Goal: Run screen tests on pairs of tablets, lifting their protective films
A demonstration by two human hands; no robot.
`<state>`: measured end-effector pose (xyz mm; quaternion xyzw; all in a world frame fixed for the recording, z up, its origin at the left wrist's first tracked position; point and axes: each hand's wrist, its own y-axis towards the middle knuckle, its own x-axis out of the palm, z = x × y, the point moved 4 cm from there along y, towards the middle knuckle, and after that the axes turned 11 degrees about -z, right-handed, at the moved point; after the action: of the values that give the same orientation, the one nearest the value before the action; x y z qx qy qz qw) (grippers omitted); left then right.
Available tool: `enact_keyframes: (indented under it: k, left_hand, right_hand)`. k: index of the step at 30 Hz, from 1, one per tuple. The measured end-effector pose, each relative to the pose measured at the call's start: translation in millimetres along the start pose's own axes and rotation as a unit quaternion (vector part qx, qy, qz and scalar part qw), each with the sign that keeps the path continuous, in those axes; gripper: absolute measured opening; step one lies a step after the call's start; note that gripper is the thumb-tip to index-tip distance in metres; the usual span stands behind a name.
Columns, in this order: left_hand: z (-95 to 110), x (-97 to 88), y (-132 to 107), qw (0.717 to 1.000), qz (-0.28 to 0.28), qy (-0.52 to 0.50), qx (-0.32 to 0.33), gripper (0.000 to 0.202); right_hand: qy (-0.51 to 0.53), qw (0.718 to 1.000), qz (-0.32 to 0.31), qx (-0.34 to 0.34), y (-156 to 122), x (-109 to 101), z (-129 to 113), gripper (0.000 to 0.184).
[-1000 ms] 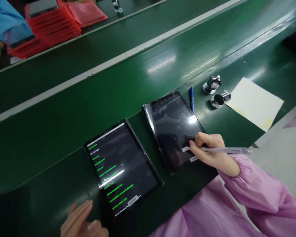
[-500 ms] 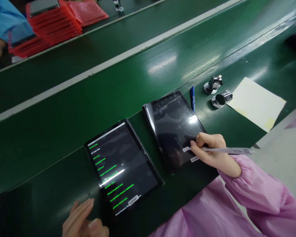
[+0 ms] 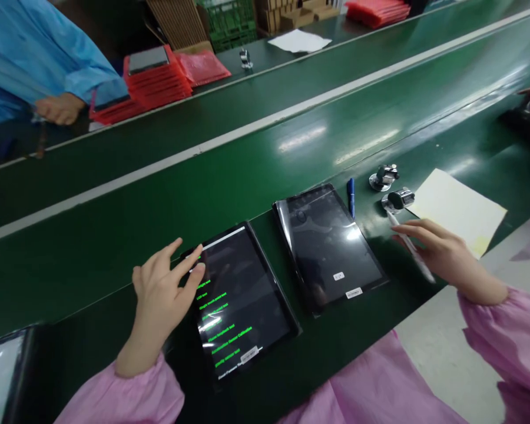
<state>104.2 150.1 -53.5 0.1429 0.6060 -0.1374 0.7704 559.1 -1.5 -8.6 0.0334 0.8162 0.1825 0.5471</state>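
Green text (image 3: 232, 340) (“LCD test”), lit tablet (image 3: 259, 288)

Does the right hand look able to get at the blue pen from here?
Probably yes: the blue pen lies uncovered beside the blank-screened tablet, though the right hand holds a pale pen, which may hinder grasping.

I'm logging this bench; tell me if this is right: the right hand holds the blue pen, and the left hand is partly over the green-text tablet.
Not the blue pen: that lies beside the dark tablet. The head view shows the right hand holding a whitish pen. The left hand is partly over the green-text tablet.
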Motion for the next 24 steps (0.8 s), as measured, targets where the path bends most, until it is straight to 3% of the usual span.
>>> enact_keyframes:
  k: [3,6,9,11,15,24]
  left_hand:
    - [0.7,0.8,-20.3,0.999,-0.028,-0.019,0.008,0.05]
    - [-3.0,-4.1,-42.1,0.994,-0.044,-0.085,0.052,0.054]
    - [-8.4,-14.0,-44.2,0.996,-0.005,-0.089,0.023,0.051]
    - [-8.2,-16.6,-35.7,0.998,0.009,-0.065,-0.011,0.05]
    - [1.1,-6.6,-17.6,0.999,-0.042,-0.021,-0.026,0.042]
    - [6.7,5.9,-14.6,0.999,-0.032,0.034,0.017,0.033]
  right_hand:
    - [-0.072,0.993,-0.045,-0.086,7.7,-6.4,7.2,0.031]
    - [-0.127,0.978,-0.015,-0.167,22.6,0.3,-3.0,0.026]
    - [-0.105,0.973,0.009,-0.205,47.5,21.0,-22.7,0.019]
    - [-0.1,0.971,0.012,-0.216,64.2,36.8,-37.7,0.017]
    - [-0.071,0.973,0.011,-0.221,77.4,50.4,-60.2,0.021]
    - [-0.041,0.983,-0.003,-0.177,36.2,20.8,-77.7,0.02]
